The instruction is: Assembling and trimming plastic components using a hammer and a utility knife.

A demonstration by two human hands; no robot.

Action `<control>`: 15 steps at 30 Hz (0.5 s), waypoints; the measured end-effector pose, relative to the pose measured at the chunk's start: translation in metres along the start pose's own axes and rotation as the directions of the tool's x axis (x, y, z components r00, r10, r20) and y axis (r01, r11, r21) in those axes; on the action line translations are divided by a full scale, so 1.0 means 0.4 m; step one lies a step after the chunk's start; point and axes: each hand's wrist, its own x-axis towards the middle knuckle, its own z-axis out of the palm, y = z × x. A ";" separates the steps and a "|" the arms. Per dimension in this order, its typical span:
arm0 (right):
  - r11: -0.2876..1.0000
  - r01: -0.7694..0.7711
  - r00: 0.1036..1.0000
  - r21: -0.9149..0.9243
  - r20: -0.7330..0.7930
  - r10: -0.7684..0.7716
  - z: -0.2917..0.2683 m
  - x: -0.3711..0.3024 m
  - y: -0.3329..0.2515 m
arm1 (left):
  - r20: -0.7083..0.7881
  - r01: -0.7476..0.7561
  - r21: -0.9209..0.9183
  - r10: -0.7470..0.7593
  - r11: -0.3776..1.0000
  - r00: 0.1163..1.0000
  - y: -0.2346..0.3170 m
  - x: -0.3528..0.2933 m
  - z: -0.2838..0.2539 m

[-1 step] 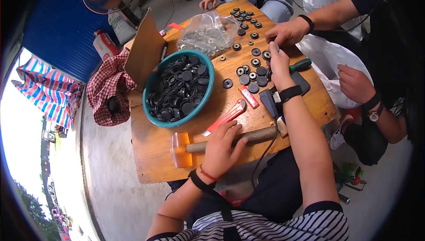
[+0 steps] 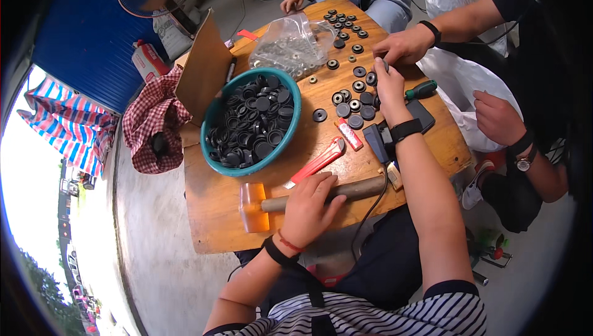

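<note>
My left hand (image 2: 309,209) rests over the wooden handle (image 2: 355,189) of a mallet with a translucent orange head (image 2: 252,207). Its fingers are stretched out and the thumb is apart. Further right, my right hand (image 2: 391,92) reaches across the table with its fingers closed; a small dark bit shows at the fingertips, too hidden to name. A black round piece with a metal centre (image 2: 371,79) lies against these fingers. Several black caps (image 2: 355,121) and similar round pieces lie left of that hand. A co-worker's hand (image 2: 404,46) almost touches my fingertips.
A teal basin (image 2: 295,129) full of black caps stands left on the wooden table (image 2: 210,228). Behind it are a clear bag of small metal parts (image 2: 290,46) and an upright cardboard panel (image 2: 207,67). A red cutter (image 2: 318,162), a green-handled screwdriver (image 2: 423,90) and a corded black device (image 2: 377,141) lie nearby.
The whole view has shifted very slightly. Both of my hands keep nearly the same places.
</note>
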 end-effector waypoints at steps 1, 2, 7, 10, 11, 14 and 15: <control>1.000 -0.003 1.000 0.001 0.013 0.003 0.001 0.011 0.023 | -0.005 0.010 0.006 -0.010 1.000 1.000 -0.006 -0.010 0.000; 0.967 0.123 0.992 -0.221 0.022 -0.121 0.003 0.020 0.045 | 0.046 0.027 0.029 -0.029 0.999 0.999 -0.014 -0.021 -0.003; 0.712 0.418 0.892 -0.564 0.109 -0.438 0.021 -0.003 0.044 | 0.130 -0.049 0.119 0.033 0.992 0.991 -0.058 -0.048 -0.024; 0.701 0.435 0.893 -0.566 0.169 -0.417 0.010 -0.064 -0.030 | 0.216 -0.129 0.098 0.106 0.987 0.971 -0.053 -0.051 -0.059; 0.718 0.445 0.894 -0.534 0.228 -0.385 0.010 -0.094 -0.064 | 0.205 -0.122 0.102 0.099 0.987 0.974 -0.064 -0.062 -0.076; 0.842 0.394 0.893 -0.370 0.372 -0.254 -0.001 -0.197 -0.139 | 0.344 -0.045 0.146 -0.008 0.988 0.939 -0.112 -0.115 -0.129; 0.888 0.349 0.869 -0.299 0.458 -0.187 -0.007 -0.230 -0.156 | 0.337 -0.040 0.143 -0.010 0.989 0.941 -0.127 -0.135 -0.144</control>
